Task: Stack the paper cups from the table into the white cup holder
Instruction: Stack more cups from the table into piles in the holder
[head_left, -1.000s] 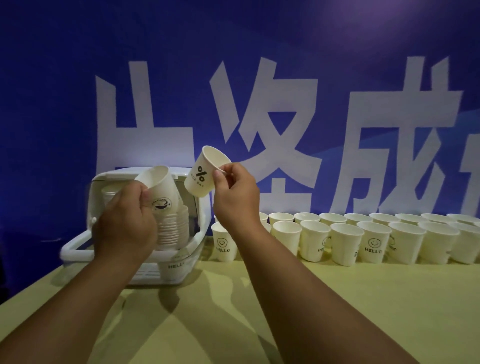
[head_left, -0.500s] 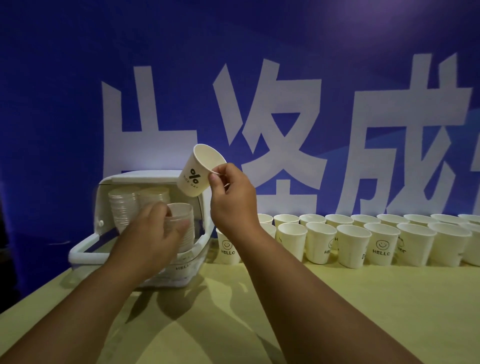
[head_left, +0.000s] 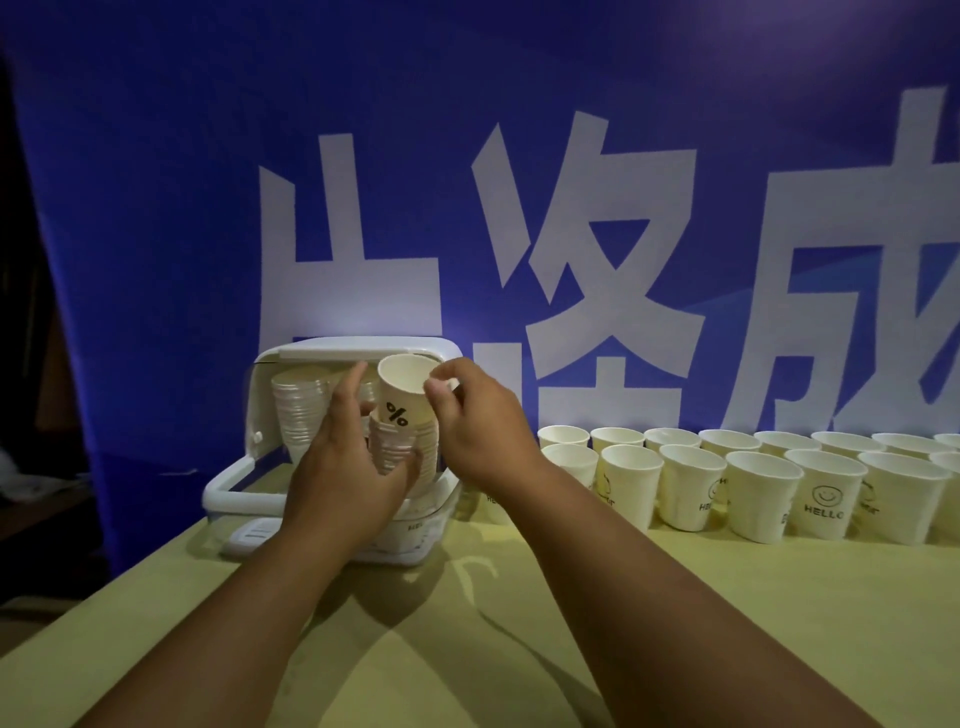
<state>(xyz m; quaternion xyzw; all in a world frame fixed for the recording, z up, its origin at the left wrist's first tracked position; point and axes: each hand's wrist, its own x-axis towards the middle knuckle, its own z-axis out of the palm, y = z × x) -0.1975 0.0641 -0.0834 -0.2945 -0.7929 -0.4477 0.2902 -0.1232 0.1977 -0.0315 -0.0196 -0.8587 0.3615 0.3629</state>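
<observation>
**% cup lands on the stack**

Big blue banner (head_left: 156, 208) with huge white characters fills the back, and a yellowish tabletop (head_left: 675, 623) runs across the front under dim light. The white cup holder (head_left: 228, 480) sits at the left end of it with its lid flipped up. Two rows of loose paper cups (head_left: 763, 488) line the right side by the banner, some printed with a smiley and HELLO.

The right grip (head_left: 478, 431) is pinching the rim of the % cup (head_left: 397, 395), which sits in the holder with its bottom down in the top of the front stack (head_left: 395, 452), leaning a bit. The left grip (head_left: 343, 478) is wrapped round that stack, thumb on one side and fingers up the other. A second stack (head_left: 298, 415) stands behind it to the left.

Half a second back the % cup was up in the air above the holder, tipped sideways. Now it's come down onto the stack. The left grip hasn't left the stack.
</observation>
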